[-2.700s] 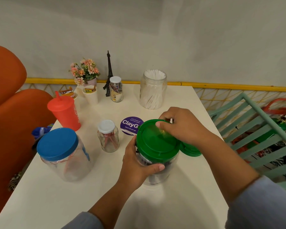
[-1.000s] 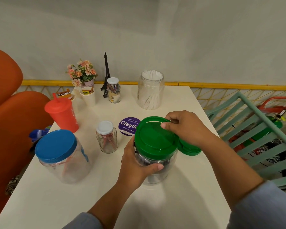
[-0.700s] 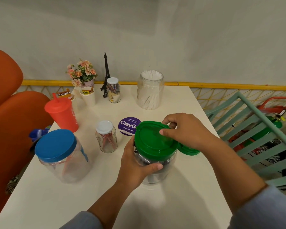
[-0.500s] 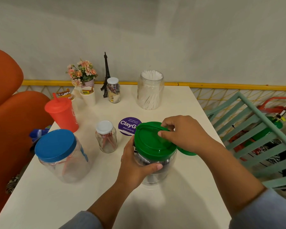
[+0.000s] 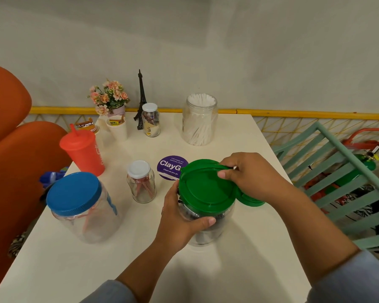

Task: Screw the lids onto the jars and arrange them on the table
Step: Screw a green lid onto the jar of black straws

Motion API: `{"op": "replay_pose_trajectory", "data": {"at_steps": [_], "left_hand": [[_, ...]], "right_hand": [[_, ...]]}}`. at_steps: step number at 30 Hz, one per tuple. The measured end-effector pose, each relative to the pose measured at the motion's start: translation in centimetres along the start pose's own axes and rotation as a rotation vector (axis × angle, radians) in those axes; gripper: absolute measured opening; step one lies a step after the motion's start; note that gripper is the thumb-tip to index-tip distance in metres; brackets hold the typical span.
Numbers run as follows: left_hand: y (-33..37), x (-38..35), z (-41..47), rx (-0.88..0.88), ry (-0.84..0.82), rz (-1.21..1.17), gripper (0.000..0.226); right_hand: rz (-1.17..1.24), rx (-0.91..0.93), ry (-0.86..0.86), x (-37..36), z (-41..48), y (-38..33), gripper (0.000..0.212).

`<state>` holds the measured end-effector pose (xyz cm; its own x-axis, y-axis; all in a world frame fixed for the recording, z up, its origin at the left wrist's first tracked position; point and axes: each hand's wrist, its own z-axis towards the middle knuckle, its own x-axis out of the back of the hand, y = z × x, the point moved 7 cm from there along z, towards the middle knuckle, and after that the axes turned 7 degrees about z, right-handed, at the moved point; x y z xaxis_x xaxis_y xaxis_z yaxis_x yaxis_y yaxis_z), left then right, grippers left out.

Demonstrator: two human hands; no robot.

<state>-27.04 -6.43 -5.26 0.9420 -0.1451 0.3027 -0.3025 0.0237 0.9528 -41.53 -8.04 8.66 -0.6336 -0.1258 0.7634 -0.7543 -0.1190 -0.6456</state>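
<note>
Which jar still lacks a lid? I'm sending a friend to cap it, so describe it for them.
On the white table, look along the far edge by the wall. The tall clear jar packed with white sticks stands there, right of the small white-lidded jar; it alone is open-topped.

green lid (image 5: 206, 189): plastic, smooth, semi-gloss, with moulded ridges on top
held jar (image 5: 206, 228): clear plastic, glossy, reflective
blue lid (image 5: 73, 193): plastic, matt top, finely ribbed rim
large jar under blue lid (image 5: 90, 226): transparent plastic, shiny
small jar (image 5: 141, 188): clear, glass-like, faceted wall; white lid smooth and faintly glossy
red tumbler (image 5: 83, 153): plastic, matt, smooth
cotton-swab jar (image 5: 199, 125): clear, glossy
table (image 5: 74, 265): cream, smooth, low sheen
round sticker (image 5: 170, 166): purple, printed, flat, satin
paper cup (image 5: 118, 129): white paper, matt
chair (image 5: 337, 167): painted slats, mint green, matt
sleeve (image 5: 348, 281): pale blue cloth, soft weave
</note>
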Motion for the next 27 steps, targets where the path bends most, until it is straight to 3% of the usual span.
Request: {"op": "replay_pose_trajectory", "data": {"at_steps": [15,19,21,24,27], "left_hand": [[0.2,0.0,-0.1,-0.011,0.003,-0.032,0.108],[0.2,0.0,-0.1,-0.006,0.006,-0.028,0.109],[0.2,0.0,-0.1,-0.003,0.003,-0.025,0.11],[0.2,-0.1,-0.1,-0.007,0.0,-0.036,0.11],[0.2,0.0,-0.1,-0.014,0.001,-0.033,0.109]], "right_hand": [[-0.086,-0.058,0.1,-0.7,-0.1,0.2,0.027],[0.023,-0.055,-0.017,-1.8,-0.4,-0.8,0.059],[0.098,-0.067,-0.048,-2.0,-0.4,-1.0,0.052],[0.34,-0.151,-0.102,-2.5,-0.6,-1.0,0.025],[0.543,-0.272,-0.191,-2.9,-0.7,-0.9,0.022]]}}
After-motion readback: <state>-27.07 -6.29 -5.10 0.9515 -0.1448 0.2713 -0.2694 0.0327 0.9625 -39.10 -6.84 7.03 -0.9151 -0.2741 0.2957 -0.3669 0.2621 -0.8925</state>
